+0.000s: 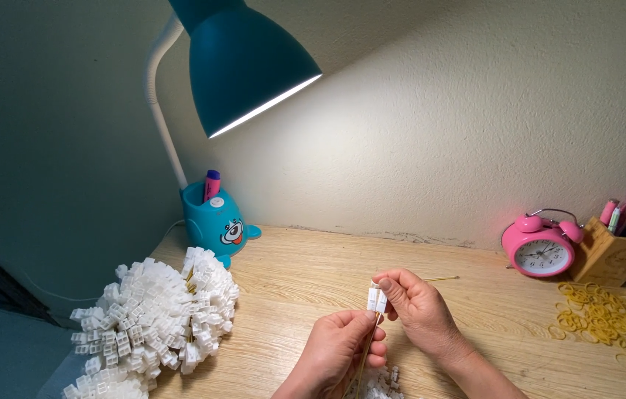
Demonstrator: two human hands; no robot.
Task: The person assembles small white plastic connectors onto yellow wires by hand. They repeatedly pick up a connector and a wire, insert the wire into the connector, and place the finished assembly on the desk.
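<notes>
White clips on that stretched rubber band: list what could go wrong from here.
1. The rubber band, pulled taut between the left hand and right hand, might snap or slip free.
2. The white clips could then drop among the loose pieces below.

Small white plastic connectors [377,298] are seen as a short block of two or three pieces set side by side, boxy and ribbed, held upright above the wooden desk near its front edge. The block is pinched at its top by the fingertips of the right hand [418,307]. A thin yellowish stick [367,346] is seen running down from under the block, tilted slightly leftward, and is gripped lower down by the left hand [342,347]. Whether the stick passes through the connectors cannot be told; its lower end is hidden by the hand
</notes>
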